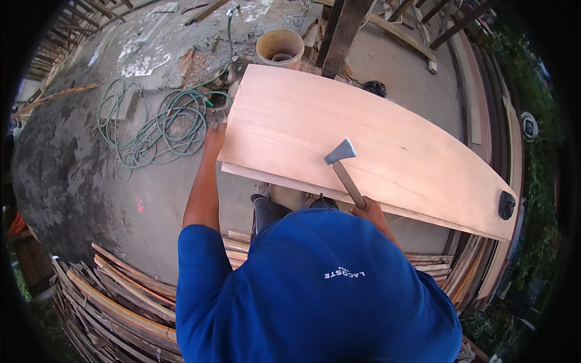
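Note:
A long, pale plywood sheet [290, 115] lies in front of me, with a second layer's edge showing beneath its near side. My left hand [215, 138] grips the sheet's left edge; its fingertips are partly hidden. Close to my body, my right hand [370, 212] is wrapped around the wooden handle of a hatchet [348, 181]. The hatchet's grey metal head is over the plywood, slanting up and away from me; whether it touches the surface I cannot tell. A crumpled black bundle [507, 206] sits at the sheet's right end.
A green hose [163, 130] lies coiled on the concrete floor at left. Beyond the sheet stand a bucket [280, 45] and a dark post [345, 39]. Another black bundle [375, 88] is at the far edge. Stacked wooden strips [121, 296] lie at lower left.

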`<state>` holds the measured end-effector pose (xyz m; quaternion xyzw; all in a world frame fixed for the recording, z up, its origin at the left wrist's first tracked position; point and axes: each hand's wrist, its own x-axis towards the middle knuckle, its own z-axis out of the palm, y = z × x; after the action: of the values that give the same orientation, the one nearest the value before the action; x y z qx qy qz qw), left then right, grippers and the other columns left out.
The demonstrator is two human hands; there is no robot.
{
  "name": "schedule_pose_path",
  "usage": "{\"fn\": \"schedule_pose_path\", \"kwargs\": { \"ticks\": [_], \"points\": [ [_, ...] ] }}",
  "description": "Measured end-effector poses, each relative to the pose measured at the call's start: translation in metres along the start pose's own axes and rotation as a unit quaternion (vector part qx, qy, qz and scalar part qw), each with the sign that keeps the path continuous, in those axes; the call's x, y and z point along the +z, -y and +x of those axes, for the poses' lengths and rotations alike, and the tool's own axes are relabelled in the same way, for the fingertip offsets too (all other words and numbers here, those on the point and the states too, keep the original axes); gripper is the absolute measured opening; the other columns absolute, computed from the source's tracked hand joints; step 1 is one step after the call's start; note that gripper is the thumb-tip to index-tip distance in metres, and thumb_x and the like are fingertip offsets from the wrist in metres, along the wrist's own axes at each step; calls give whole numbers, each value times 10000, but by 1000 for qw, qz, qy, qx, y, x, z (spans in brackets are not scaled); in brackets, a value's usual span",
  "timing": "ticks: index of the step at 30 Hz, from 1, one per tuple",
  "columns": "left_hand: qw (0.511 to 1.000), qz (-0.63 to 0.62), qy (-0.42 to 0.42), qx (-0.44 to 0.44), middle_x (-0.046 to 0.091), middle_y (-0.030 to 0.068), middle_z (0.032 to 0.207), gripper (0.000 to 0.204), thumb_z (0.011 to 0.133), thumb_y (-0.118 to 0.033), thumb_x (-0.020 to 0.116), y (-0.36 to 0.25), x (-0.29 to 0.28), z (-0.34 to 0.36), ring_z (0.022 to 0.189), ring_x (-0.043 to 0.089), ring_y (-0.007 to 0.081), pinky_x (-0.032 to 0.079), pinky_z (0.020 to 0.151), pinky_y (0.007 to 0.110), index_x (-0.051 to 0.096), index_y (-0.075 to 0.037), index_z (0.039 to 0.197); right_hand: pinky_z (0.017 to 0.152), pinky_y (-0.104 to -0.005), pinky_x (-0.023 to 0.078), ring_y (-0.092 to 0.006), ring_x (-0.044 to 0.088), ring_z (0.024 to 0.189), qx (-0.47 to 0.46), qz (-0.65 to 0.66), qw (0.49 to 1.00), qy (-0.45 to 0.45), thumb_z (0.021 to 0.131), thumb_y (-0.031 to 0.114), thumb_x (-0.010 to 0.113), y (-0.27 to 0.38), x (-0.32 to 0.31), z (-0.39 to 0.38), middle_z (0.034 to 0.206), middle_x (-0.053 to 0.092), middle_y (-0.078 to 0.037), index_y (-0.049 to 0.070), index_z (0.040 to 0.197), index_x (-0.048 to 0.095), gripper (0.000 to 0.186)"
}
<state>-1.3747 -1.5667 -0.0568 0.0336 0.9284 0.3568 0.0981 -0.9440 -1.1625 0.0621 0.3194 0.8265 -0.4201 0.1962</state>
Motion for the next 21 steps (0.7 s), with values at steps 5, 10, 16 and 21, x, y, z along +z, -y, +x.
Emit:
{"fn": "schedule_pose_path", "kwargs": {
  "ticks": [5, 10, 16, 21],
  "points": [
    [993, -7, 111, -50, 701, 299, 1259, 866, 994, -712, 456, -20, 44, 76, 1221, 652, 414, 476, 1025, 478, 696, 83, 1241, 572, -373, 493, -162, 586, 591, 92, 115, 981, -124, 848, 232, 834, -28, 48, -35, 724, 653, -70, -11, 903, 660, 304],
    [981, -98, 101, -130, 697, 368, 1188, 1007, 962, -769, 462, -48, 61, 78, 1152, 667, 485, 506, 993, 491, 678, 192, 1169, 555, -332, 511, -158, 612, 605, 211, 313, 895, -236, 875, 198, 809, 4, 113, -83, 729, 663, -68, -17, 960, 655, 278],
    [972, -139, 113, -149, 752, 226, 1005, 938, 993, -732, 507, -3, 62, 86, 826, 675, 292, 547, 770, 427, 707, 177, 1114, 639, -362, 508, -190, 641, 676, 240, 337, 854, -317, 847, 234, 842, 12, 181, -122, 743, 669, -109, -32, 973, 683, 335],
    [990, -22, 98, -101, 750, 277, 1036, 953, 1038, -749, 356, -15, 60, 42, 904, 740, 368, 590, 776, 434, 705, 138, 1048, 659, -380, 502, -155, 632, 755, 225, 369, 844, -316, 864, 174, 824, 10, 217, -133, 779, 662, -54, -6, 941, 699, 232]
  ]
}}
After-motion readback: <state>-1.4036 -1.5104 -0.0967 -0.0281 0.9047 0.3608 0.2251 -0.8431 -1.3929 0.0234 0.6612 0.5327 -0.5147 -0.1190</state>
